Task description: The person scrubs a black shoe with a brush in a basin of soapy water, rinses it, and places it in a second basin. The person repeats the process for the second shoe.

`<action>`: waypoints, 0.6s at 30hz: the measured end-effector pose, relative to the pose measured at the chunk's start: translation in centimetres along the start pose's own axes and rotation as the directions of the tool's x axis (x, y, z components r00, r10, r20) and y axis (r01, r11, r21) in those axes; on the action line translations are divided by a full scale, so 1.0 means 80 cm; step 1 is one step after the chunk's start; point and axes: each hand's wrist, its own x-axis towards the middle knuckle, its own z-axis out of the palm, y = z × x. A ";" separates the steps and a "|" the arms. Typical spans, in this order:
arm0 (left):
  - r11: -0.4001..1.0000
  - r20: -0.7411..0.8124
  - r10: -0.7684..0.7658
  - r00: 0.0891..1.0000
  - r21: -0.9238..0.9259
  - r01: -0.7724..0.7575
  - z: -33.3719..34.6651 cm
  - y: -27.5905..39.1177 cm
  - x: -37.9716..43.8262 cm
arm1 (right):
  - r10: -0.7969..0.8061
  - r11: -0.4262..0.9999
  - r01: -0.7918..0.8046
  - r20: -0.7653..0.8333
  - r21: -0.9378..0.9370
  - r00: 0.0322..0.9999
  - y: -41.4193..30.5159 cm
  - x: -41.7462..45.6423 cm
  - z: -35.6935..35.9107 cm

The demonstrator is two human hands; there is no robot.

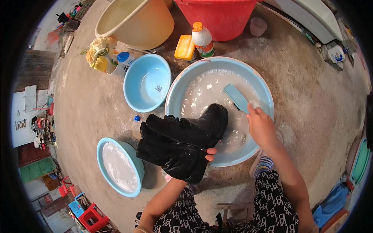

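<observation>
A black boot (186,137), with a zip along its side, lies tilted over the near left rim of a large light-blue basin (263,96) of cloudy, sudsy water. My left hand (211,154) grips it from beneath; only some fingertips show, the rest is hidden by the boot. The toe hangs above the water. In my right hand (260,125) is the handle of a light-blue scrubbing brush (236,96), its dark bristles facing down over the basin, apart from the boot. Left of the large basin stands a smaller blue basin (137,87).
A light-blue tub (140,171) of whitish, foamy contents sits at lower left. Beyond the large basin are a yellow bar of soap (185,47), a white bottle (202,39), a red tub (218,17) and a beige tub (154,26). A blue cap (137,118) lies on the concrete floor.
</observation>
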 end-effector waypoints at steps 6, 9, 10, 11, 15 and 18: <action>0.980 0.123 -0.089 0.988 -0.169 0.109 -0.009 0.007 0.018 | -0.002 1.000 0.006 0.248 -0.016 0.969 0.039 -0.007 0.031; 0.978 0.109 -0.043 0.993 -0.197 0.064 0.007 0.006 0.006 | -0.051 0.890 0.003 0.093 0.456 0.994 0.019 -0.047 0.002; 0.970 0.124 -0.047 0.991 -0.233 0.075 0.005 0.011 0.003 | -0.066 0.833 0.054 0.002 0.551 0.998 0.009 -0.060 -0.004; 0.957 0.144 -0.064 0.988 -0.271 0.102 -0.003 0.017 0.006 | -0.060 0.773 0.106 -0.094 0.626 0.994 0.000 -0.070 -0.010; 0.968 0.086 0.188 0.978 -0.187 -0.169 -0.035 0.021 0.006 | -0.290 0.736 0.314 -0.140 0.600 0.947 -0.051 -0.070 -0.011; 0.962 0.160 0.006 0.987 -0.270 0.037 0.003 0.006 0.019 | -0.376 0.813 0.401 -0.143 0.423 0.915 -0.043 -0.039 0.000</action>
